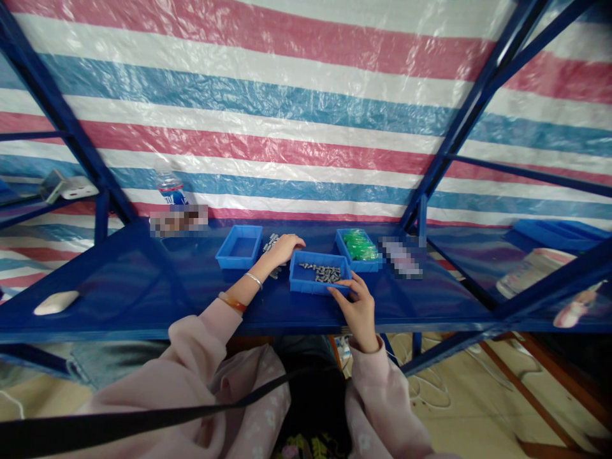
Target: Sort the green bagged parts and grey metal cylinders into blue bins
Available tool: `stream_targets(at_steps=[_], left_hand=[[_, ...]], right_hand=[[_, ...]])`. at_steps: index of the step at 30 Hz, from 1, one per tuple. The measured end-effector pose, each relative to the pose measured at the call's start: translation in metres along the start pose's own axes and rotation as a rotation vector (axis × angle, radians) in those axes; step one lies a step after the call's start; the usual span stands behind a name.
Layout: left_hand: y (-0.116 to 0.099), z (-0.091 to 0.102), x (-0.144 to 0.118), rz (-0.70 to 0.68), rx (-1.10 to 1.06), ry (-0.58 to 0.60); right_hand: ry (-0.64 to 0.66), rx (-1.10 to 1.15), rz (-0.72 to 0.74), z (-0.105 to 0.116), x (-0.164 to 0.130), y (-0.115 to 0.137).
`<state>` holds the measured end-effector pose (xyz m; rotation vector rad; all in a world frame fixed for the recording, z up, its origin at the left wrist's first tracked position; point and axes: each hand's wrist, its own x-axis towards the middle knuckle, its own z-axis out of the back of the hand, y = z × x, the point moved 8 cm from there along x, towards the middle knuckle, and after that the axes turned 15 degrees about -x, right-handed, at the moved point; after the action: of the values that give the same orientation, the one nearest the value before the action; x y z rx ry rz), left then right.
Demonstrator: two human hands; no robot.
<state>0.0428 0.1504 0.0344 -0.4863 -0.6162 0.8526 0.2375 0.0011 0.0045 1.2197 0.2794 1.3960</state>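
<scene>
My left hand (285,245) rests open on loose metal parts (271,243) beside the middle blue tray (319,285). My right hand (357,305) pinches that tray's front rim.

Loose pale pink sleeves (201,357) cover both arms, running from the lower middle of the frame upward. The left wrist carries a thin silver bangle (254,279) and an orange-brown bracelet (232,301). A faint floral print shows on the pink fabric at the bottom centre.
</scene>
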Motion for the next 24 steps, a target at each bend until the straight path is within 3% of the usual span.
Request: stream_targets(at_steps=[4,7,10,13,15,19,22,24], left_hand=[[0.005,0.018,0.004,0.029,-0.101,-0.076],[0.003,0.035,0.003,0.030,-0.361,-0.105],[-0.009,0.032,-0.001,0.038,-0.641,0.074],[-0.026,0.018,-0.009,0.051,-0.732,0.311],[-0.030,0.016,-0.011,0.050,-0.724,0.351],[-0.018,0.025,-0.006,0.060,-0.641,0.226],[0.006,0.030,-0.003,0.130,-0.358,0.118],[0.018,0.029,-0.003,0.178,-0.186,0.108]], right_hand=[[0.009,-0.010,-0.002,-0.001,0.000,-0.002],[0.008,-0.022,0.004,-0.001,0.000,-0.002],[0.004,-0.034,0.018,-0.001,0.000,-0.002],[0.003,-0.036,0.024,-0.001,0.000,-0.001],[0.002,-0.033,0.029,-0.002,0.000,-0.002],[-0.002,-0.033,0.028,-0.002,0.001,-0.002],[0.002,-0.031,0.019,-0.002,0.001,-0.002],[0.004,-0.030,0.012,-0.002,0.000,-0.002]])
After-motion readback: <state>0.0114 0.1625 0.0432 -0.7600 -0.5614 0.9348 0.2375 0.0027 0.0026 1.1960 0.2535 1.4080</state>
